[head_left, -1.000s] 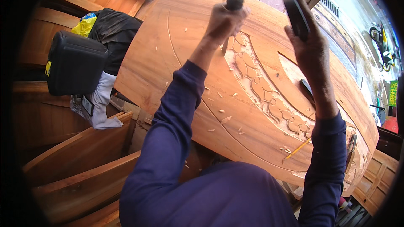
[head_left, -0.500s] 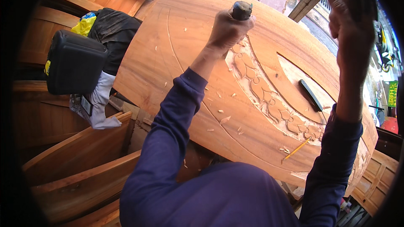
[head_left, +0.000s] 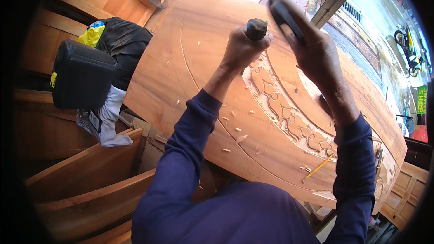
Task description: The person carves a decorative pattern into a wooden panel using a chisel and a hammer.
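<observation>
Up on the curved wooden panel (head_left: 203,77), the left hand (head_left: 242,49) has its fingers wrapped tight round a chisel handle (head_left: 256,29), standing near upright just above the carved leaf band (head_left: 289,115). Beside it, the right hand (head_left: 318,52) grips a dark mallet (head_left: 285,16), fingers closed, raised just right of the handle. Below the band lies a yellow pencil (head_left: 318,167); wood chips (head_left: 242,138) are scattered left of the band.
</observation>
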Motion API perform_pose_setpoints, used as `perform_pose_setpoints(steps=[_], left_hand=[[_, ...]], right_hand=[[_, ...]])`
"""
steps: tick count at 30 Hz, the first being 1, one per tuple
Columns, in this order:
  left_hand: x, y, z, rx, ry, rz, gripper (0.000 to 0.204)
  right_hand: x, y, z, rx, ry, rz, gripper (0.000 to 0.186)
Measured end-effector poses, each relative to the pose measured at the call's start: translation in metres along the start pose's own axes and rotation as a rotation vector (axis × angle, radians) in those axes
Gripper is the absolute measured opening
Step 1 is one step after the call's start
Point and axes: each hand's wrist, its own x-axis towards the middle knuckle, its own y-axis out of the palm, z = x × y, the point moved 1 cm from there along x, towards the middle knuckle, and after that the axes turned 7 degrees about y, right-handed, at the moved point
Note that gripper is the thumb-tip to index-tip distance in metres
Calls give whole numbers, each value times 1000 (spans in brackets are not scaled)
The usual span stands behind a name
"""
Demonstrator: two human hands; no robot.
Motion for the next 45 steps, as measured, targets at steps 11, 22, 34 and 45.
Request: perform_pose_setpoints(steps=[11,22,34,45], left_hand=[[13,-7,-6,-85,-42,-71,26],[-8,10,-16,-3,-90,-32,22],[-12,10,3,-65,58,-25,9],[-5,11,-9,-108,-100,-57,22]], right_hand=[[-27,-15,-7,99,94,-31,80],[9,-59,29,229,-13,-246,63],[-16,-5,12,-48,-47,-26,71],[-44,-36,-13,177,123,-105,79]])
